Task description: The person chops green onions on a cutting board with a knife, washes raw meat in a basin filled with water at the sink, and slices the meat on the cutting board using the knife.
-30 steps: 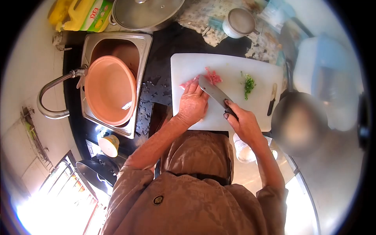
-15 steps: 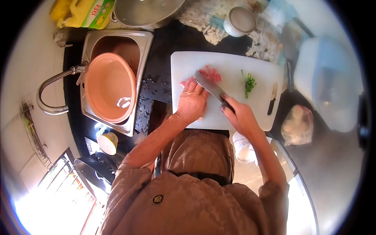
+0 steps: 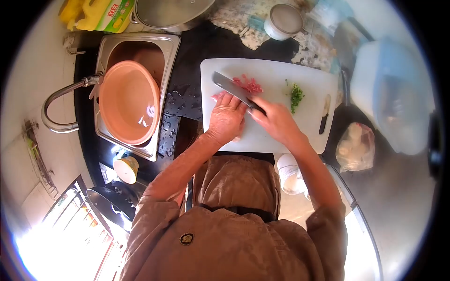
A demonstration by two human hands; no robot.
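Observation:
On the white cutting board [image 3: 276, 138], my left hand [image 3: 226, 121] presses its fingertips together onto a piece of raw meat [image 3: 216, 96], mostly hidden under them. My right hand [image 3: 277, 122] is closed around the dark handle of a broad kitchen knife [image 3: 228, 86]. Its blade slants up to the left, just beyond my left fingertips, over or against the meat. Cut bits of pink meat [image 3: 251, 83] lie behind the blade. Further right on the board are a small heap of chopped greens [image 3: 296, 98] and a small knife [image 3: 324, 114] with a black handle.
An orange basin [image 3: 108, 110] rests in the steel sink [image 3: 171, 49] at left, under a curved tap [image 3: 47, 105]. A lidded pot [image 3: 173, 14] and a white mug [image 3: 276, 33] stand behind. To the right are a plastic bag [image 3: 356, 150] and a pale blue container [image 3: 389, 93].
The knife has shifted left and lies flatter across the board, its tip now further left beyond my left fingertips. My right hand has moved left and slightly up. My left hand keeps pressing the meat.

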